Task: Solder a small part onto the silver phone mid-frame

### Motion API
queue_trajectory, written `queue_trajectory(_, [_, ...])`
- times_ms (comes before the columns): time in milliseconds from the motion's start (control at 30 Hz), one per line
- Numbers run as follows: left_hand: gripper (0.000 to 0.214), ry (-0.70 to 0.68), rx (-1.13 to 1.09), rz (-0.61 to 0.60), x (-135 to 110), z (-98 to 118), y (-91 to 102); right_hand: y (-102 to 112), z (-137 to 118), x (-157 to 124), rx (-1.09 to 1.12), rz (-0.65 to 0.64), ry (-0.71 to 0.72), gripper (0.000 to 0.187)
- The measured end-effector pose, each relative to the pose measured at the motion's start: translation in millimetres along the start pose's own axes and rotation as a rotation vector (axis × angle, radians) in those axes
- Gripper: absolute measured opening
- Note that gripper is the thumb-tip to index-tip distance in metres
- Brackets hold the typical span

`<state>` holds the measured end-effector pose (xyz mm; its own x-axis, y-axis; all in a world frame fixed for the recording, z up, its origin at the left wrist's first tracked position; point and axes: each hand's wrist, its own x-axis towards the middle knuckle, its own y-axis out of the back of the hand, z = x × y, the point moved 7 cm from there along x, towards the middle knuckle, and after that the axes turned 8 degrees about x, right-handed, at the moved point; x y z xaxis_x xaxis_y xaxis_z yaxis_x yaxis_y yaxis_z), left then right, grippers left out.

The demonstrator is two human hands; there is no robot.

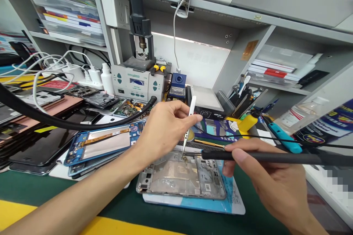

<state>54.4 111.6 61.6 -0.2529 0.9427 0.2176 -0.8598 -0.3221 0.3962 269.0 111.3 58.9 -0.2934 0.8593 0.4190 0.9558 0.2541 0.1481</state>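
Forearm (91,190) outstretched, tweezers (186,137) are pinched by the left hand (168,125); a black tool (256,157) is gripped by the right hand (267,176). Beneath both tips, a phone frame (176,176) is laid on a pad (233,200); unsteadied by any hand, it could be nudged or scratched by a slip.

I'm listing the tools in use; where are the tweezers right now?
In the head view, the tweezers are just right of centre, held in the left hand, tips down at the phone frame near the tip of the black tool.

phone frame (176,177) on card (235,199) | phones (107,145) left | station (134,85) behind
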Motion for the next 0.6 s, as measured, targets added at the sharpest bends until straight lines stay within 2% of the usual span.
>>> queue_trajectory(133, [0.023,-0.011,-0.013,0.001,-0.3,0.3,-0.5,-2.4,-2.6,0.4,-0.049,-0.011,0.033,0.016])
queue_trajectory(333, [0.023,0.005,-0.018,0.0,-0.9,-0.7,-2.2,-1.7,-0.3,0.0,0.006,0.001,-0.014,0.012])
queue_trajectory(600, [0.024,-0.002,-0.061,0.002,0.8,-2.3,-2.9,-2.4,0.6,-0.4,-0.032,-0.005,-0.021,0.013])
